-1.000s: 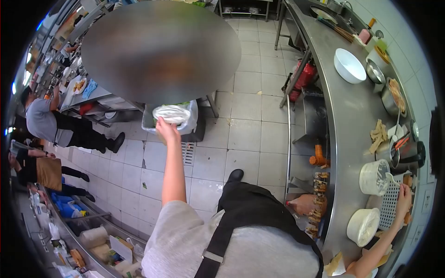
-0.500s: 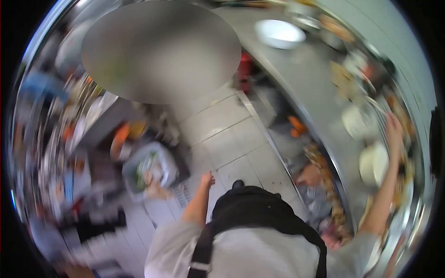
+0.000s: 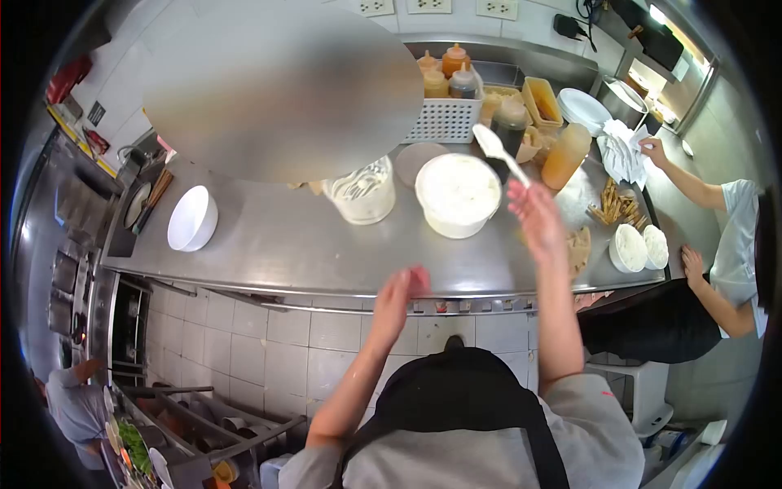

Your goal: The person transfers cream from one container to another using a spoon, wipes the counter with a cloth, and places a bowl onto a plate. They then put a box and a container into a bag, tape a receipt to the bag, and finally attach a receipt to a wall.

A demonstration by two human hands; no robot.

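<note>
Pinches a white spatula [image 3: 499, 153], slanting forward-left, in the right hand [image 3: 536, 218], just right of a filled tub [image 3: 456, 226] on the bench [image 3: 285, 261], nearer it than the blurred left hand [image 3: 397, 301], of unclear grip.

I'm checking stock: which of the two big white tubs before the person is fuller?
The right-hand tub, nearer the right hand: its white contents come up near the rim. The left-hand tub shows streaked inner walls.

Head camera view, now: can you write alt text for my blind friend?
A person's bare right hand holds a white, spoon-like plastic utensil beside a round white plastic tub of white paste on a stainless-steel counter. The bare left hand, apparently empty, is near the counter's front edge.
</note>
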